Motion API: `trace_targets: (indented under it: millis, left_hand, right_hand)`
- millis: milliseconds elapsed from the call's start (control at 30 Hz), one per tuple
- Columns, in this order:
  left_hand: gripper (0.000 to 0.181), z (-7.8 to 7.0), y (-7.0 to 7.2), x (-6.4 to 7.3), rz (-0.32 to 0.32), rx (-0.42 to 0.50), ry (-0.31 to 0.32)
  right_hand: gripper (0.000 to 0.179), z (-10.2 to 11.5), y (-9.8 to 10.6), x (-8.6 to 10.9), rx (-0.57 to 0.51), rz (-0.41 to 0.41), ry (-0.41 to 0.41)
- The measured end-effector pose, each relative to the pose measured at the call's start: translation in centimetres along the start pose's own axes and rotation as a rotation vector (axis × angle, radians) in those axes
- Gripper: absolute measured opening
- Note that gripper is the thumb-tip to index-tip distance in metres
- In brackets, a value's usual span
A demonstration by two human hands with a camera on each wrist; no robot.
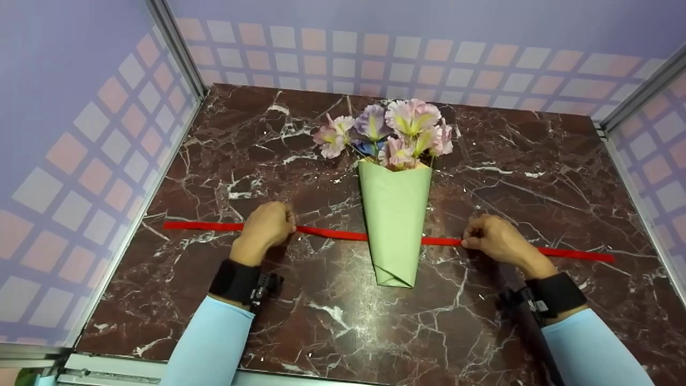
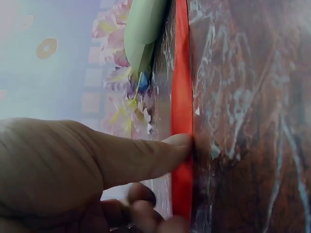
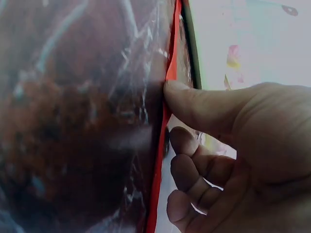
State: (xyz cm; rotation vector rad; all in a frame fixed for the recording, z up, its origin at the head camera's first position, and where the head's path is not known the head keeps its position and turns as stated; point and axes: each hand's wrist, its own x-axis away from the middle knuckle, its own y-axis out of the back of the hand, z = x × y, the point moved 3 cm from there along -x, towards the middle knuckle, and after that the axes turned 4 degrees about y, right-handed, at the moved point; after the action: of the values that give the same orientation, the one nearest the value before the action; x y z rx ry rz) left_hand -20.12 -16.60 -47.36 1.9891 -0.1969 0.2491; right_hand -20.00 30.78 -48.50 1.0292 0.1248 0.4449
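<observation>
A long red ribbon (image 1: 337, 234) lies across the dark marble-patterned table, passing beneath a bouquet wrapped in pale green paper (image 1: 396, 220). Pink and purple flowers (image 1: 411, 119) stick out of the wrap's wide far end. To the left of the bouquet, my left hand (image 1: 266, 226) pinches the ribbon; its thumb (image 2: 146, 154) lies against the red band in the left wrist view. On the other side my right hand (image 1: 497, 239) pinches the ribbon with the thumb (image 3: 206, 107) on its edge and the other fingers curled. Ribbon ends extend outward beyond both hands.
The table (image 1: 321, 321) is bounded at the back and sides by purple panels with pink and white squares (image 1: 343, 43). Metal posts (image 1: 179, 48) stand at the back corners. A pale metal rail (image 1: 112, 370) runs along the front edge.
</observation>
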Motion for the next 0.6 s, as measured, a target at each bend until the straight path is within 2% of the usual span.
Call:
trace_targets:
  millis: [167,300,367,433,500,600]
  left_hand:
    - [0.007,-1.0,0.4,0.5,-0.046,0.108,0.035]
    - [0.009,-2.9,0.4,0.9,-0.098,0.213,0.033]
    - [0.009,-4.0,0.1,1.0,-0.128,0.296,0.026]
    - [0.008,-5.0,-0.6,0.9,-0.132,0.484,0.022]
    - [0.005,-6.1,-1.4,0.6,-0.115,0.776,0.002]
    - [0.003,-7.4,-2.6,0.1,-0.078,1.229,0.001]
  right_hand:
    - [0.009,0.3,0.6,-0.4,-0.108,0.031,-0.003]
    - [0.006,0.6,1.0,-0.6,-0.241,0.039,-0.015]
    - [0.009,0.7,1.3,-0.7,-0.281,0.037,-0.012]
    - [0.016,0.8,1.5,-0.7,-0.296,0.041,-0.016]
    - [0.026,0.8,1.7,-0.7,-0.262,0.044,-0.017]
    - [0.040,1.1,2.2,-0.5,-0.149,0.038,0.003]
